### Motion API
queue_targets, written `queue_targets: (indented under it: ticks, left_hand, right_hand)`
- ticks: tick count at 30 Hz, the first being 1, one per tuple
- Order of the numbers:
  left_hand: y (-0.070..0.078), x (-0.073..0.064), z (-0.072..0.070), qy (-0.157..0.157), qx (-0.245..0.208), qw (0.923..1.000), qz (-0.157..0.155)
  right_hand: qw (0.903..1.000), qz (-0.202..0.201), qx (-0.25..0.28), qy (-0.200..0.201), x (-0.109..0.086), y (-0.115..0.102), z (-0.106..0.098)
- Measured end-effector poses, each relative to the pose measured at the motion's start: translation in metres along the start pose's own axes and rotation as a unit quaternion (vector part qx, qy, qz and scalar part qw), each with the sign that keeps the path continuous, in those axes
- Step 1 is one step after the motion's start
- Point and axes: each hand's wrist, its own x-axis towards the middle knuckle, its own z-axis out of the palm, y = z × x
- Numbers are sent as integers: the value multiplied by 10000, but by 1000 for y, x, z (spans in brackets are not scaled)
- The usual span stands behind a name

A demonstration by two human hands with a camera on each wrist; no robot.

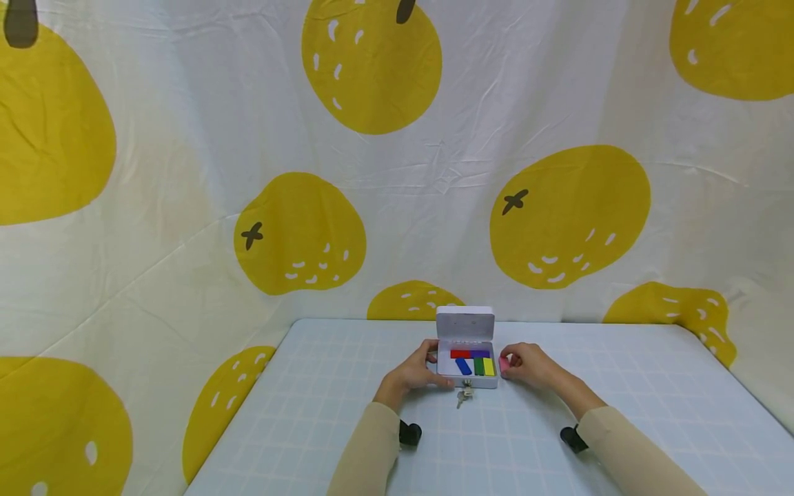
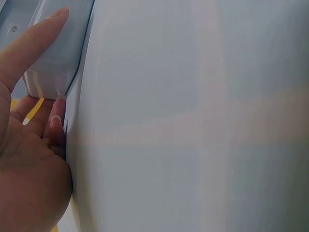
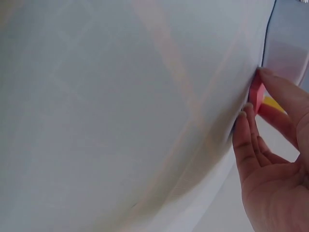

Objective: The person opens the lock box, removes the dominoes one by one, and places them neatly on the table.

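Observation:
A small white cash box (image 1: 443, 377) stands on the table with its lid (image 1: 465, 324) raised. Inside lie a red block (image 1: 460, 354), a purple block (image 1: 480, 354), a tilted blue block (image 1: 463, 366), a green block (image 1: 479, 366) and a yellow block (image 1: 489, 366). My left hand (image 1: 414, 368) grips the box's left front corner, thumb along the front and fingers at the side. Just right of the box, my right hand (image 1: 527, 364) pinches a pink block (image 3: 257, 95) between thumb and fingers, low at the tabletop.
Keys (image 1: 462, 395) hang from the lock at the box's front. Under everything lies a pale blue checked tablecloth (image 1: 496, 441). A white curtain (image 1: 434, 241) printed with yellow fruit rises right behind the table's back edge.

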Motion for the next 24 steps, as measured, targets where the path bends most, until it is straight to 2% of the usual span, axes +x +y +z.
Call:
queue_targets:
  ticks: [24]
  left_hand:
    - [2,-1,-1,32,79,10000,-13]
  right_hand:
    - [9998,188,-4,-35,-6,1,-5]
